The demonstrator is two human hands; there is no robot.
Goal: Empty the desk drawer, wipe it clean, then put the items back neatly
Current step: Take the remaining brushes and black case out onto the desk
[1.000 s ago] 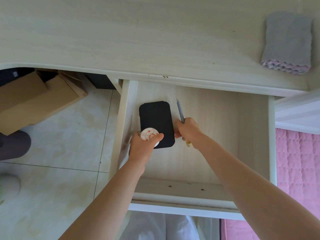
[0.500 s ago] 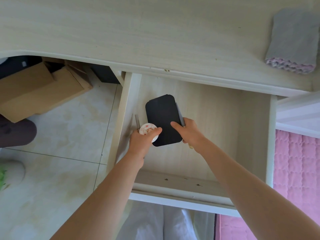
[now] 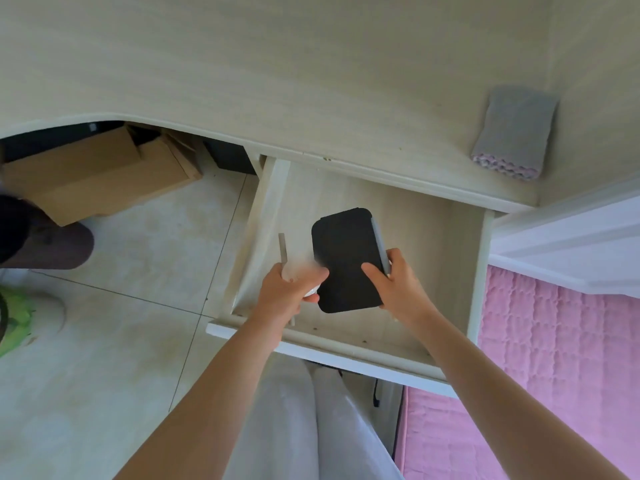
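Head view: open drawer [image 3: 433,271], pale wood-grain. Over it, right hand [image 3: 398,289] grips flat black rounded case [image 3: 346,261] and grey pen [image 3: 379,244]; left hand [image 3: 287,294] holds small white round tin [image 3: 298,275]. Folded grey cloth [image 3: 512,129] on counter [image 3: 277,71] behind drawer; cardboard box [image 3: 97,171] far left.

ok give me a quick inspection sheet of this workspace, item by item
surface: pale wood desk top, bare apart from the cloth
job's things: open drawer; black case and grey pen in the right hand; small white round tin, blurred, in the left hand; thin stick by the drawer's left wall; folded grey cloth on the desk
clutter: nothing seen
grips: left hand holds the tin; right hand pinches case and pen
cables: nothing seen
surroundings: cardboard box under the desk, tiled floor, pink quilt
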